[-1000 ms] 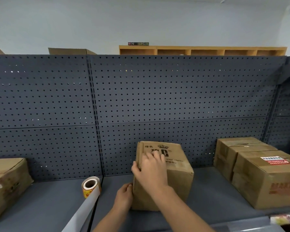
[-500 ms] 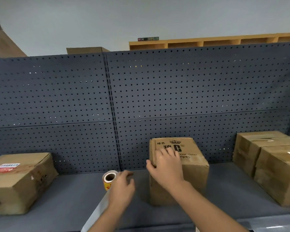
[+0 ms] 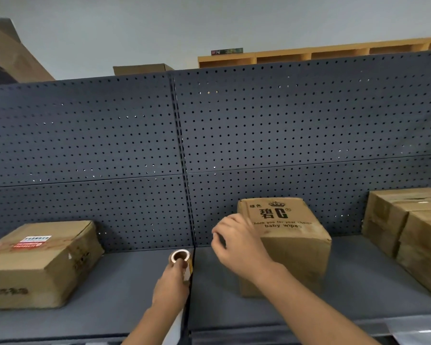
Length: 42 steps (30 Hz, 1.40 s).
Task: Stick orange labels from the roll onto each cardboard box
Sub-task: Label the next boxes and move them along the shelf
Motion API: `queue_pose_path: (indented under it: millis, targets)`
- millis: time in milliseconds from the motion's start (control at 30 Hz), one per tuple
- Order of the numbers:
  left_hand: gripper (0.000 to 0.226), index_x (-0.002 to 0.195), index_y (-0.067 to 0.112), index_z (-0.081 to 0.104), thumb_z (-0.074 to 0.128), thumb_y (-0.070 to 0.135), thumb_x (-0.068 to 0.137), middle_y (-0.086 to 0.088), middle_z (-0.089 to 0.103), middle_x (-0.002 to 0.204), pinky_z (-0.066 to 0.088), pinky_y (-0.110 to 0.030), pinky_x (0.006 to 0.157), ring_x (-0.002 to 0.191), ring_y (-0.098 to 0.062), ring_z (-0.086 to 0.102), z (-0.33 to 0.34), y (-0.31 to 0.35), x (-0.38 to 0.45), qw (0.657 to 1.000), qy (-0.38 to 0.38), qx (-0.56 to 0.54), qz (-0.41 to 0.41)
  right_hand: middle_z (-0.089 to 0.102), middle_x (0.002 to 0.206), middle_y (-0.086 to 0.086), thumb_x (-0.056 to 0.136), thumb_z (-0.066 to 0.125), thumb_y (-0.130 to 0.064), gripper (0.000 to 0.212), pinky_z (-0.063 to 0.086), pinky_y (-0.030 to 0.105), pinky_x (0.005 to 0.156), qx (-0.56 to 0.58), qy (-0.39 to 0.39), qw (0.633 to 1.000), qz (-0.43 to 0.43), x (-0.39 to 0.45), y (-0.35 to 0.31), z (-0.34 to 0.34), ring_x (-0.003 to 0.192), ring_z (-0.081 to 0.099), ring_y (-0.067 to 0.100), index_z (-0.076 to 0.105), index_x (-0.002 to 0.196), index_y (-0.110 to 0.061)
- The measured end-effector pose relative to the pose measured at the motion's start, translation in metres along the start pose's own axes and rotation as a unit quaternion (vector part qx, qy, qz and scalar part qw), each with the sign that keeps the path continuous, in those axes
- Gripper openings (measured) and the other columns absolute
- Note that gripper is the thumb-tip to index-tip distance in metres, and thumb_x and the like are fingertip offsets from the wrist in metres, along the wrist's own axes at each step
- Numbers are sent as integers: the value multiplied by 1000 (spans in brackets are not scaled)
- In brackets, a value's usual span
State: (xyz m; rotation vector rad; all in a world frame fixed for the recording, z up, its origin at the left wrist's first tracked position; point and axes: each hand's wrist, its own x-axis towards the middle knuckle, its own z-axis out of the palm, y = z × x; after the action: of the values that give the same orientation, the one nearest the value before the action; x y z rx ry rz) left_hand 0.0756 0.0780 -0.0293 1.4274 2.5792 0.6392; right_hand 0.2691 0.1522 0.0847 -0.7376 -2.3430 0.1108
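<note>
A roll of orange labels [image 3: 180, 256] stands on the dark shelf [image 3: 125, 282] at centre, and my left hand [image 3: 171, 286] grips it from the near side, a strip of white backing paper [image 3: 175, 328] trailing down below. To its right stands a cardboard box printed "baby wipes" [image 3: 289, 242]. In front of that box's left edge my right hand [image 3: 237, 245] hovers with fingers loosely curled, holding nothing I can see. On the left, a cardboard box [image 3: 39, 263] carries a red and white label [image 3: 31, 242] on top.
Two more cardboard boxes [image 3: 408, 235] are stacked close together at the right end of the shelf. A dark pegboard wall [image 3: 209, 150] closes the back. Bare shelf surface lies between the left box and the roll.
My left hand moved from beside the middle box to the label roll and took hold of it. My right hand lifted off the middle box's top. The view swung left.
</note>
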Motion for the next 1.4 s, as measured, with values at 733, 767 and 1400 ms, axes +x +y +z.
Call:
queue_pose_path:
  millis: [733, 767, 1400]
  targets:
    - [10, 102, 36, 55, 47, 37, 96, 4, 69, 93, 55, -37, 71, 86, -20, 67, 2, -10, -7, 997, -40, -65, 13, 61, 113, 7, 101, 47, -19, 20, 47, 35, 80, 81, -195, 972, 108, -24, -33, 108, 105, 60, 25, 63, 110, -14]
    - [11, 100, 36, 57, 46, 39, 97, 5, 69, 91, 55, -36, 70, 84, -19, 67, 3, -12, -8, 996, -41, -79, 16, 62, 114, 6, 101, 47, -16, 19, 48, 33, 80, 117, -197, 965, 130, -25, -31, 116, 104, 62, 24, 63, 110, -14]
    - [13, 103, 30, 65, 52, 29, 106, 6, 69, 86, 54, -32, 73, 80, -8, 64, -3, -28, -14, 985, -19, -166, 37, 66, 79, -10, 101, 62, -12, 14, 47, 12, 64, 302, -100, 913, 254, -34, -24, 167, 73, 62, 2, 64, 89, -19]
